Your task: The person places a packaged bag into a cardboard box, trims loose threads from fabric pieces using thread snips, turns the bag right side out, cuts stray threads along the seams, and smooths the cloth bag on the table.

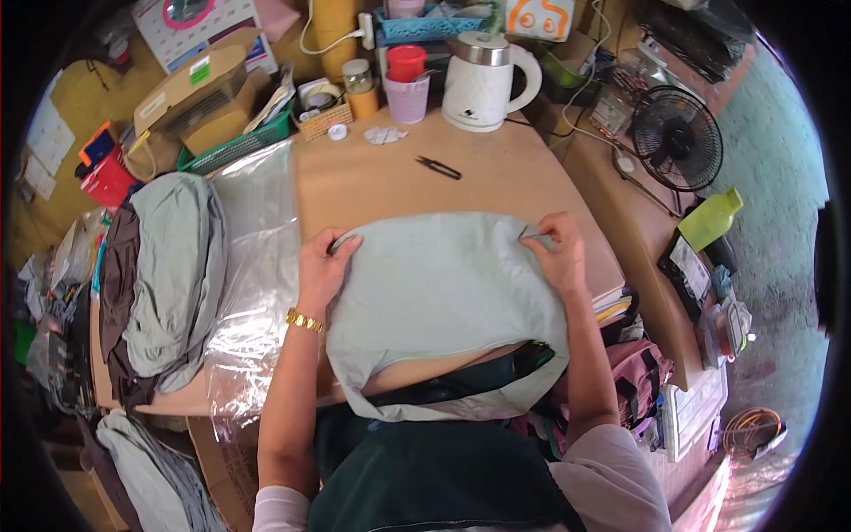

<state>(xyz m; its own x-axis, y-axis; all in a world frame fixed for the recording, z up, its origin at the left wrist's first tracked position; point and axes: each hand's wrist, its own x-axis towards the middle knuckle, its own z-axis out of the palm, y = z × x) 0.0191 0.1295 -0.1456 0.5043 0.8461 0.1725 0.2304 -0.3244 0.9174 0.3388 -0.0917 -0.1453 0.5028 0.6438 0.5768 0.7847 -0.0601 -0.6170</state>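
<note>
A light grey-green cloth piece (434, 284) lies spread over the front part of the brown table (372, 177), its lower band looping over the table's front edge. My left hand (330, 262) pinches its upper left corner between thumb and fingers; a gold watch sits on that wrist. At the upper right corner my right hand (558, 250) pinches the cloth's edge, with a small fold standing up at the fingertips. Beyond the cloth lie black thread snips (439, 168), touched by neither hand.
Clear plastic sheets (257, 266) and a pile of grey and brown cloth (177, 275) lie at left. Along the back stand a green basket (239, 142), a pink cup (408, 97) and a white kettle (477, 84). A black fan (676, 137) is at right.
</note>
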